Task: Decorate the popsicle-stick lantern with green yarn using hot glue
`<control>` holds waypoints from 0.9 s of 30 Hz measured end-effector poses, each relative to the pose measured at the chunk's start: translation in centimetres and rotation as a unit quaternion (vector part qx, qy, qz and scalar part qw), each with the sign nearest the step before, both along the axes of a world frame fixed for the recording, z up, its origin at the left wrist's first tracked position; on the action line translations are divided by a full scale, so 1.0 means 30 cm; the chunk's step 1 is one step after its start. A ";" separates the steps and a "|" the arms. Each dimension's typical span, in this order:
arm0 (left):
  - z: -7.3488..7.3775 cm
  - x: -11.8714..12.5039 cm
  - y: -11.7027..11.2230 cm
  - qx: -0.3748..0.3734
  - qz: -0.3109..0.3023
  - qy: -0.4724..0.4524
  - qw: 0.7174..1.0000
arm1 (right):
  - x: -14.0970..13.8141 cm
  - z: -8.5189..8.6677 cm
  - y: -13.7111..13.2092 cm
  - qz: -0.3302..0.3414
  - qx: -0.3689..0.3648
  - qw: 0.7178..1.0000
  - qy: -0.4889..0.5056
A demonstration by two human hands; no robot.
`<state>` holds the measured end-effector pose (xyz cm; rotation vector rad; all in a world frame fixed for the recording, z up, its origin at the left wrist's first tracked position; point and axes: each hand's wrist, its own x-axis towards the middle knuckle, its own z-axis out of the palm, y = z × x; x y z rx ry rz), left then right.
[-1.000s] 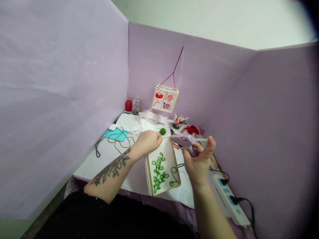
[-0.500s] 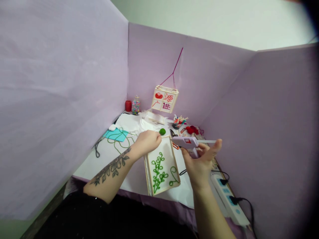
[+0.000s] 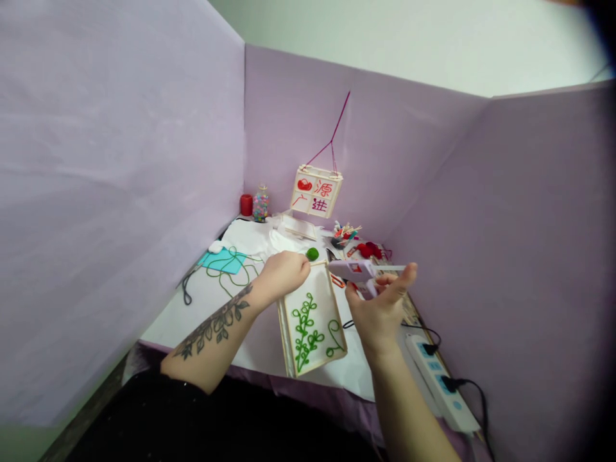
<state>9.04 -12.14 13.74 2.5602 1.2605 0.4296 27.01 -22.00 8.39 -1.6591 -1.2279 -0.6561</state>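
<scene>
My left hand [image 3: 283,274] is closed at the upper left corner of a wooden-framed white paper box [image 3: 322,292]. Green looped cord on its face [image 3: 308,333] forms a leafy branch and a curl. In my right hand [image 3: 380,314] is a lavender hot glue gun [image 3: 353,268], with a pale glue stick [image 3: 389,267] jutting from its back. The gun's nozzle is close to the box's top right corner; whether it touches, I cannot tell. Just beyond my left fingers lies a ball of green cord [image 3: 312,254].
A framed paper lantern [image 3: 316,191] with red and purple characters hangs ahead. Loose green cord [image 3: 235,260] and a teal sheet [image 3: 224,259] lie left. A power strip [image 3: 445,385] with plugged cables is at right. A red spool [image 3: 246,205] and bead jar [image 3: 260,204] stand behind.
My right hand has moved slightly left with the glue gun, bringing its nozzle nearer the box's top right corner. My left hand and the box have hardly moved.
</scene>
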 end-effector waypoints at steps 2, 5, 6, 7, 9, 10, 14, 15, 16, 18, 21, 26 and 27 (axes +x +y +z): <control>0.006 0.003 -0.005 -0.002 0.003 0.004 1.000 | 0.000 -0.003 0.005 -0.001 -0.002 1.000 0.000; 0.012 0.006 -0.009 0.000 0.005 0.007 1.000 | 0.002 -0.007 0.010 -0.005 -0.011 1.000 -0.003; 0.012 0.006 -0.010 0.000 0.005 0.007 1.000 | 0.003 -0.008 0.010 -0.007 -0.015 1.000 -0.005; 0.012 0.006 -0.011 0.001 0.005 0.008 1.000 | 0.004 -0.009 0.010 -0.008 -0.018 1.000 -0.005; 0.011 0.006 -0.011 0.001 0.005 0.010 1.000 | 0.005 -0.011 0.009 -0.011 -0.022 1.000 -0.004; 0.011 0.006 -0.011 0.002 0.005 0.011 1.000 | 0.006 -0.013 0.008 -0.013 -0.022 1.000 -0.005; 0.011 0.005 -0.011 0.003 0.005 0.015 1.000 | 0.005 -0.016 0.006 -0.012 -0.019 1.000 -0.010; 0.011 0.006 -0.012 0.003 0.005 0.015 1.000 | 0.003 -0.015 0.005 -0.010 -0.016 1.000 -0.009; 0.012 0.006 -0.012 0.001 0.007 0.016 1.000 | 0.002 -0.015 0.004 -0.009 -0.014 1.000 -0.006; 0.014 0.006 -0.013 -0.001 0.009 0.018 1.000 | -0.002 -0.012 0.003 -0.006 -0.012 1.000 0.006; 0.016 0.007 -0.015 0.000 0.011 0.018 1.000 | -0.006 -0.008 0.001 0.002 -0.015 1.000 0.028; 0.016 0.006 -0.017 0.003 0.012 0.018 1.000 | -0.005 -0.006 -0.003 0.008 -0.019 0.999 0.035; 0.015 0.006 -0.018 0.005 0.011 0.018 1.000 | -0.004 -0.006 -0.003 0.007 -0.018 0.999 0.034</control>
